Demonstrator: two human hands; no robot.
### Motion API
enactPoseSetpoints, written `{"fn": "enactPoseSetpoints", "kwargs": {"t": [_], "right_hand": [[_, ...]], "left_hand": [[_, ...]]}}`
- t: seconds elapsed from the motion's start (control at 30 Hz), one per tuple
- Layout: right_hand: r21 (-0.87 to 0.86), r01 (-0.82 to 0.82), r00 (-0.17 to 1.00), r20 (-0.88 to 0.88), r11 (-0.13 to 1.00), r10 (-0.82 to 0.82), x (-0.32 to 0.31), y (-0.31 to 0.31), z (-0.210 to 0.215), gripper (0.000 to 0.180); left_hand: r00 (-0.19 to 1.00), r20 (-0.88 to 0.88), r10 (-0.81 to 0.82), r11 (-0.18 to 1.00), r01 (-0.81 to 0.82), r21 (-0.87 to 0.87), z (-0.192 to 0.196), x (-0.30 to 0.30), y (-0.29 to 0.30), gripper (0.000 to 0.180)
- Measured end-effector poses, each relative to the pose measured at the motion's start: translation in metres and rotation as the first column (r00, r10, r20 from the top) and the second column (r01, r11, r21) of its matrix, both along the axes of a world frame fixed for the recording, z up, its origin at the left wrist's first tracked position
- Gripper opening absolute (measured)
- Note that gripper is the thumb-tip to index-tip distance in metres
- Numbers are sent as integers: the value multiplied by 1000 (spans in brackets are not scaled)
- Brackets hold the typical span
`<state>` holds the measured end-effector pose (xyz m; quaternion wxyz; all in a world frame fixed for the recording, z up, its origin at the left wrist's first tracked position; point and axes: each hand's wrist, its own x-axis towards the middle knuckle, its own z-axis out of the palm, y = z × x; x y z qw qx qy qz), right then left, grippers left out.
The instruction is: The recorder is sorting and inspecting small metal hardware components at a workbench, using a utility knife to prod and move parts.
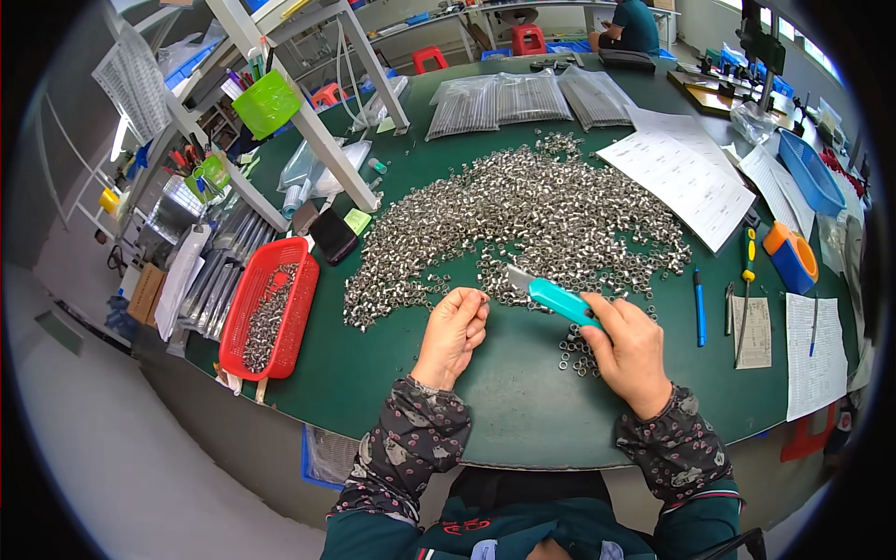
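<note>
My right hand [630,347] is wrapped round the teal handle of a utility knife [563,302]. Its metal blade [519,277] points left, toward my other hand. My left hand [453,334] is closed in a pinch, thumb against fingertips; whatever it may hold is too small to make out. Just beyond both hands spreads a wide heap of small shiny metal rings [523,210] on the green table [523,411]. A smaller group of loose rings [580,357] lies by my right hand, partly behind it.
At left stands a red basket [306,303] partly filled with metal pieces. Bagged metal tubes [467,105] lie at the back. Paper sheets [686,177], a blue pen [699,308], a yellow-handled screwdriver [749,254] and an orange-blue tape dispenser [791,254] lie at right. A person [633,28] sits far back.
</note>
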<state>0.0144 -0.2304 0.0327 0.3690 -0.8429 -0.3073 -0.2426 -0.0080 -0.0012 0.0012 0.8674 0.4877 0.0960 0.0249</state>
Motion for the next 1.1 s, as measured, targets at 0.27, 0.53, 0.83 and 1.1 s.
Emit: {"fn": "enactPoseSetpoints", "kwargs": {"t": [0.27, 0.53, 0.83, 1.1], "right_hand": [[-89, -53, 995, -83, 995, 45, -2, 1, -2, 25], [-106, -84, 993, -92, 991, 75, -2, 2, -4, 25], [-102, -118, 985, -140, 988, 103, -4, 2, -4, 26], [-110, -170, 962, -236, 979, 140, -3, 1, -6, 24]], "left_hand": [[1000, 22, 7, 1000, -6, -9, 4, 0, -1, 13], [999, 48, -8, 998, 11, -62, 4, 0, 0, 14], [997, 70, -31, 992, 39, -120, 2, 1, 0, 10], [998, 52, -25, 998, 28, -62, 2, 1, -6, 9]]}}
